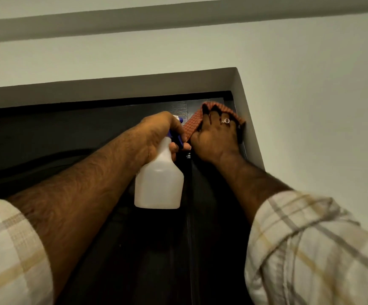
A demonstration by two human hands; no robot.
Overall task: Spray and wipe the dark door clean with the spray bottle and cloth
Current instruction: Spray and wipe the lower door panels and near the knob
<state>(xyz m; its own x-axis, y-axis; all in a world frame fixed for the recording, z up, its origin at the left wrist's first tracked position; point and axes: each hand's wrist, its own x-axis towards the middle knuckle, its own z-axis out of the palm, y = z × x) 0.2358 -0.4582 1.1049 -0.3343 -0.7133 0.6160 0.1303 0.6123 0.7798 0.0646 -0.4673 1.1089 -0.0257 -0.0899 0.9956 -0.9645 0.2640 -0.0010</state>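
The dark door [68, 133] fills the lower middle of the view, seen from below up to its top edge. My left hand [159, 133] grips the neck of a white spray bottle [160, 183] with a blue trigger head, held upright in front of the door's upper part. My right hand [216, 137], wearing a ring, presses a reddish checked cloth [192, 122] flat against the door's top right corner. The fingers lie spread over the cloth, which sticks out above and to the left of them.
A white wall [310, 106] runs along the right side of the door recess, its edge [248, 119] right beside the cloth. The white lintel [112, 89] sits just above the door top. A ceiling beam [134, 20] crosses overhead.
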